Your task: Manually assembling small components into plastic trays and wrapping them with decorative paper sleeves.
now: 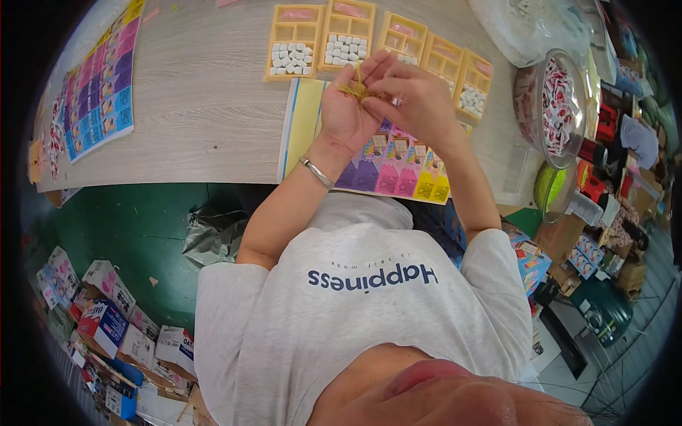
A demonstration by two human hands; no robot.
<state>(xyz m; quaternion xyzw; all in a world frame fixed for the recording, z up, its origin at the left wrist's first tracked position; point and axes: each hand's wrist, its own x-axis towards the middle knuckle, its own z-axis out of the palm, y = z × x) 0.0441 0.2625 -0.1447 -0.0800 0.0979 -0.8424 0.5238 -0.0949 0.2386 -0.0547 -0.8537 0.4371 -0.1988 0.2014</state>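
Palm up over the table, my left hand [348, 113] holds a small tangle of thin yellow bands [358, 90]; its fingers are partly curled. My right hand [420, 99] reaches in from the right, thumb and fingers pinched at the tangle's edge. Its fingertips partly hide what they grip. Below both hands lies a printed sheet [298, 135] with purple, pink and yellow panels. Just beyond them stands a row of several yellow compartment trays [295, 33], holding small white cubes [290, 59] and pink pieces [349, 9]. My right hand covers part of the row.
Another colourful printed sheet [99, 92] lies at the table's left. A clear bowl [545, 106] of small red-and-white packets stands at the right edge, near a plastic bag [529, 28]. Cartons [106, 323] crowd the floor at lower left; boxes [586, 255] are piled on the right.
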